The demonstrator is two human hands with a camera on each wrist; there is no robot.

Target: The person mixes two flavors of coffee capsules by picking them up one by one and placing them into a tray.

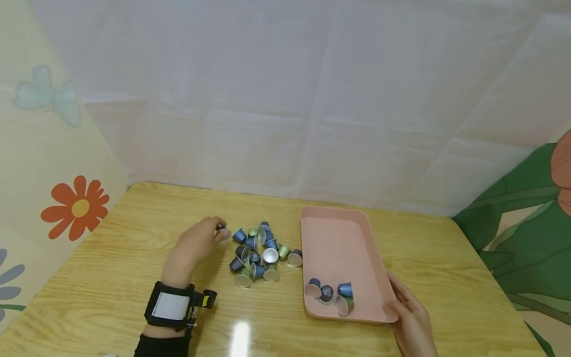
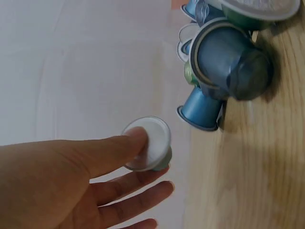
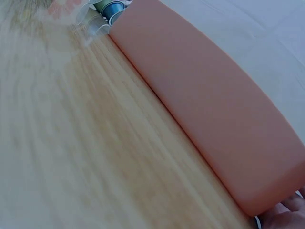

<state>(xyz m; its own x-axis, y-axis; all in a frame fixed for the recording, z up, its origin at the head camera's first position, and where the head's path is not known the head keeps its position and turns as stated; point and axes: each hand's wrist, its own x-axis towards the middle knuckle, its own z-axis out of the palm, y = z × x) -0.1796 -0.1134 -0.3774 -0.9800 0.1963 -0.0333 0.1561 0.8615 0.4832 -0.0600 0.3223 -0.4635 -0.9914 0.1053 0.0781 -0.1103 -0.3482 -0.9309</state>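
Tray (image 3: 205, 105), one, salmon pink: on my remote feed I get its smooth outer wall, slanting from upper left to lower right, base edge along the table (image 3: 119, 157). Table, one, pale wood with streaked grain; it fills the left and lower part of my screen. Right hand (image 3: 284, 214), one, partial: I have only some fingers, bottom right, at the tray's lower corner. Blue capsule (image 3: 113, 9), one, whitish rim, just beside the tray's upper end; contact I cannot tell. Green capsule (image 3: 99, 5), one, next to the blue, cut off by the top edge. Cloth (image 3: 257, 38), white, creased, beyond the tray, upper right. Orange-pink patch (image 3: 62, 8), one, blurred, upper left.
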